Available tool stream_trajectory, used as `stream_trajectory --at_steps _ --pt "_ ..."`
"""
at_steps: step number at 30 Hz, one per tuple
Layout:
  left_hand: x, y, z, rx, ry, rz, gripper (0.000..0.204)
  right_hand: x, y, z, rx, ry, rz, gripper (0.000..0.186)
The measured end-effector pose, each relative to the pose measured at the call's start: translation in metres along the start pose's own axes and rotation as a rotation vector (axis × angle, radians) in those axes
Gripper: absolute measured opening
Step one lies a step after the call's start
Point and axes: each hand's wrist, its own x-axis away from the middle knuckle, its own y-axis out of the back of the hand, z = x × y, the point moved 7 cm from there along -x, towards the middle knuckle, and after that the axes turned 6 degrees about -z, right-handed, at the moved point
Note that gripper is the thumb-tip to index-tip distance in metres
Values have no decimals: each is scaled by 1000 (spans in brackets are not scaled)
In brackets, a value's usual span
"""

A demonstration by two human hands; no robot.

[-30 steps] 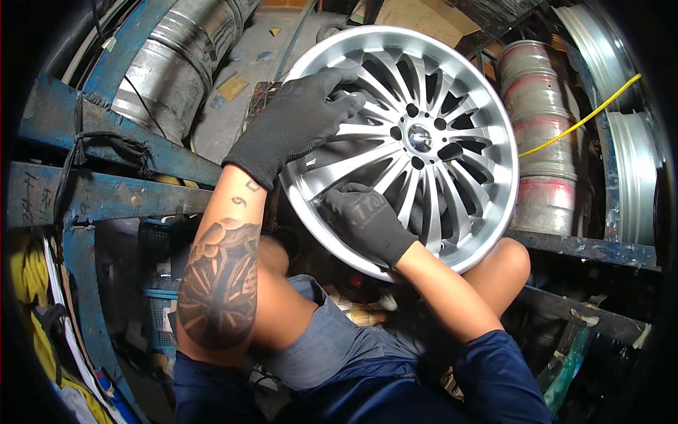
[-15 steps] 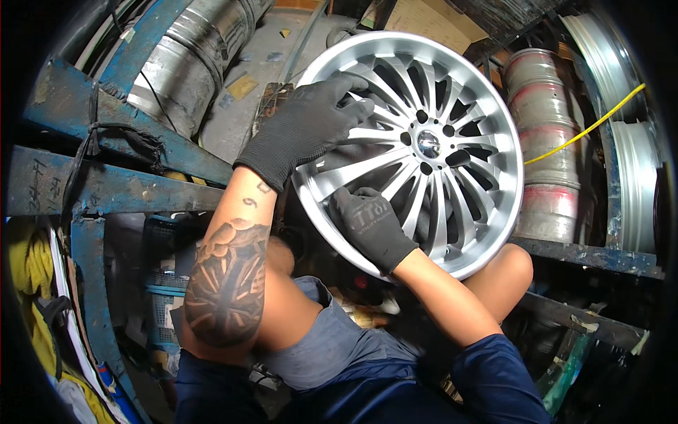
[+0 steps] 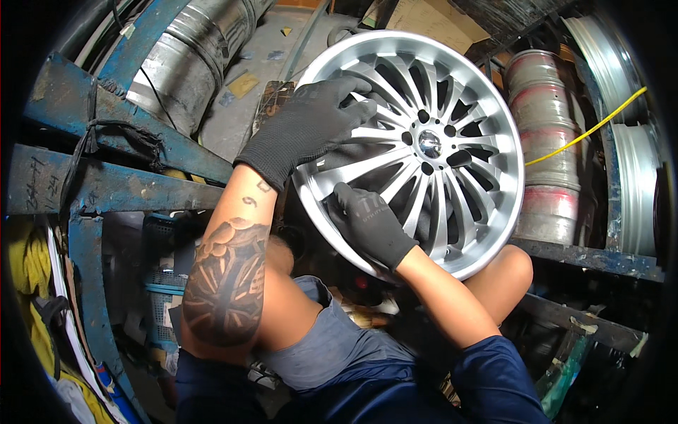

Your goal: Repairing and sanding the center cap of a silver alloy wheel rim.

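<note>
Multi-spoke alloy wheel [image 3: 413, 154] in silver finish, face toward the viewer, positioned in front of the seated person and above the lap in this view. A shiny cap [image 3: 430, 144] occupies the hub's centre, ringed by dark bolt holes; narrow spokes [image 3: 360, 167] radiate outward to a broad, smooth lip [image 3: 512, 184]. The lip's lower right portion overlaps the right leg [image 3: 512, 272]; the wheel's underlying support is hidden.

Both hands wear dark gloves and lie apart from each other on the wheel's left half. The left hand [image 3: 311, 120] crosses the lip at upper left, its fingers bent over the outer spokes. The right hand [image 3: 371, 222] lies lower, over the spokes at lower left, with its fingertips toward the inner side of the lip. Whether either hand is clamped on the wheel cannot be told. A dark tattoo [image 3: 226, 290] covers part of the left forearm; navy sleeves [image 3: 494, 367] and grey shorts [image 3: 346, 353] appear below.

Surroundings: at left, a worn blue metal frame [image 3: 148, 187] with a black cord [image 3: 92, 127] tied around it, and a blue plastic basket [image 3: 162, 318] beneath; at right, a column of dull metal barrels [image 3: 547, 141] with reddish bands, a yellow cable [image 3: 593, 131] crossing in front, and bright silver rims [image 3: 632, 184] beyond.
</note>
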Motion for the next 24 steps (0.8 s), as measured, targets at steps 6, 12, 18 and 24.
stream_trajectory --at_steps 6,12,18,24 --pt "1 2 -3 -125 40 22 46 -6 1 -4 -31 -113 32 17" --pt "-4 -5 -13 -260 -283 -99 48 -2 8 2 -27 -51 -93 15" --pt "2 -5 -15 -115 78 122 49 -3 12 6 -60 -94 -105 13" --pt "-2 -5 -13 -184 -34 164 42 -3 23 -10 -328 -295 -10 12"
